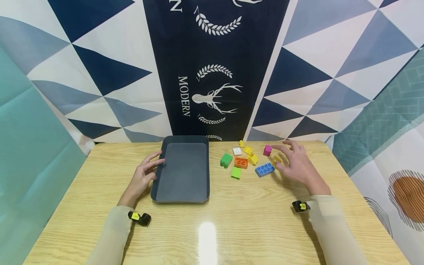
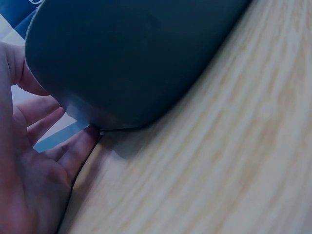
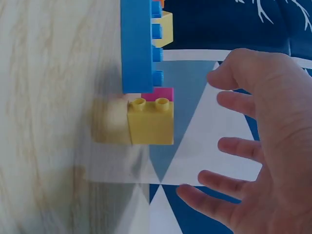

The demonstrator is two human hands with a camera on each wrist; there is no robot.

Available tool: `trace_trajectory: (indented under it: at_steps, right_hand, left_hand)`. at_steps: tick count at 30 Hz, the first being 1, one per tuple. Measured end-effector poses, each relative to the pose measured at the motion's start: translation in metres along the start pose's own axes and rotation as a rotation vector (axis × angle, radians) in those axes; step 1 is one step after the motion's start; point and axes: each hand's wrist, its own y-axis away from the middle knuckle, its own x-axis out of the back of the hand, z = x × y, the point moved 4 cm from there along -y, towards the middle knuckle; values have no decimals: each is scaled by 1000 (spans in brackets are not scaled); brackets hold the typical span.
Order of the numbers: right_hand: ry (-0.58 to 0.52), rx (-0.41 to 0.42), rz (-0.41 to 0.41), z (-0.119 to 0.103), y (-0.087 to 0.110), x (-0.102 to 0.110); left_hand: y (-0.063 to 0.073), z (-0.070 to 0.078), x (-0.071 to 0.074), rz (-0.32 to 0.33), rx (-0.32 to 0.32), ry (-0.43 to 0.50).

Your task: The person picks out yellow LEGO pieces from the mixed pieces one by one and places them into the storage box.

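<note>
Tray (image 1: 183,173) is touched at nine o'clock by unclenched left grip (image 1: 140,180), likely for steadying; right grip (image 1: 296,164) is released near yellow brick (image 3: 151,123).

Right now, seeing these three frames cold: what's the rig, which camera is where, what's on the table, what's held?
There is no robot: a person works with two bare hands. The wide picture comes from a camera on the head, looking forward and down. The other two come from wrist cameras, each looking at its own hand. On the wooden table lie a dark grey tray and, to its right, toy bricks: a blue brick, an orange brick, a magenta brick, a green brick, a lime brick, a white piece and several yellow pieces. The left hand touches the tray's left edge. The right hand is by one yellow brick, but the right wrist picture shows a gap between them, so it holds nothing.
</note>
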Motion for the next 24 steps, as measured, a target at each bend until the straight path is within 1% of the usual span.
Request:
trace_trajectory:
  at_steps: [9,14,18,24]
  right_hand:
    - [-9,-2,-65,4,-3,-9]
    - [-10,32,-100,5,-4,-14]
    - [1,56,-107,5,-3,-17]
    - [-3,67,-127,5,-3,-20]
  left_hand:
    - [0,-1,0,-2,-22,-28]
    - [0,0,0,-1,-16,-28]
    - [0,-1,0,-1,-14,-25]
    - [0,-1,0,-2,-11,-24]
